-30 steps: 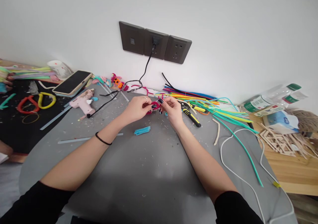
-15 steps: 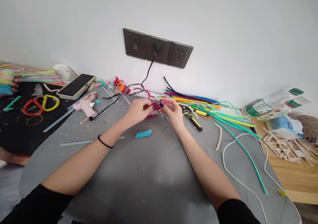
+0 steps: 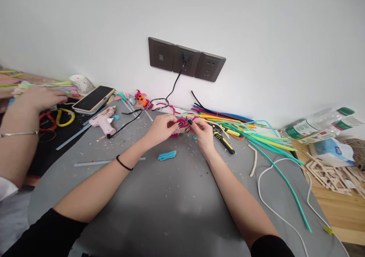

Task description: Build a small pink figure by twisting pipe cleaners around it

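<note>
My left hand [image 3: 164, 129] is closed, thumb and fingers pinching a small piece of dark pink pipe cleaner work [image 3: 180, 123] over the middle of the table. My right hand [image 3: 202, 134] meets it from the other side, thumb against fingers on the same pink piece; its far end is hidden behind my fingertips. A paler part shows under the pink. Just below my hands lies a folded bundle of light blue pipe cleaner [image 3: 167, 156]. Beside my right hand rest yellow-and-black pliers [image 3: 224, 142].
At left are a pink glue gun [image 3: 103, 125], a phone [image 3: 94, 98] and a co-worker's arm [image 3: 21, 135]. Colourful pipe cleaners [image 3: 265, 139] spread along the back right, near a white cable [image 3: 273, 207]. Plastic bottles [image 3: 305, 129] and wooden pieces [image 3: 327, 173] lie farther right.
A co-worker's arm has reached in at the left, over the black mat. The whole view has shifted slightly. My hands stay together on the pink piece, fingers moved a little.
</note>
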Motion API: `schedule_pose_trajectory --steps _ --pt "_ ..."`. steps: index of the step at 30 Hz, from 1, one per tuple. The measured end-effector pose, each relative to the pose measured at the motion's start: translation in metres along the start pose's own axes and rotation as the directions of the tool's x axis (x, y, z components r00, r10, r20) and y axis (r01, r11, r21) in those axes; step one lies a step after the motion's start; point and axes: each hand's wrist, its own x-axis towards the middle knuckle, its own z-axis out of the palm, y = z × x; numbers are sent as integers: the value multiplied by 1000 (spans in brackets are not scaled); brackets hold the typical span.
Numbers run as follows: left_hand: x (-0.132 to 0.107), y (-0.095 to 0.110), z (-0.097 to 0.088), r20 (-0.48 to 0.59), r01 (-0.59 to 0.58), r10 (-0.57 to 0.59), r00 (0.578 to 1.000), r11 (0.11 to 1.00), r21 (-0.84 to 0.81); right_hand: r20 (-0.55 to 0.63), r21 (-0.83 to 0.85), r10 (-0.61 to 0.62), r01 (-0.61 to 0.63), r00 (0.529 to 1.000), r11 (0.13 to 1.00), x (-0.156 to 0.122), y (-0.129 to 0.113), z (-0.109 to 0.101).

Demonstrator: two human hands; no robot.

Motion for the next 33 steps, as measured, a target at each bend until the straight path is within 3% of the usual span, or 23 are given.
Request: schedule_pose_trajectory --steps 7,17,25,33 --pt "-3 3 1 76 -61 59 995 998 22 -14 -63 -28 28 999 998 -1 -4 2" --pt "-3 5 -3 197 -122 108 974 991 61 93 -163 -68 83 993 983 -5 -4 5" --pt "-2 1 -3 232 -143 113 966 982 120 188 -361 -245 299 951 883 -9 -6 4" --pt "-1 0 -10 183 -103 77 980 985 139 210 -297 -194 251 958 921 -8 3 6"
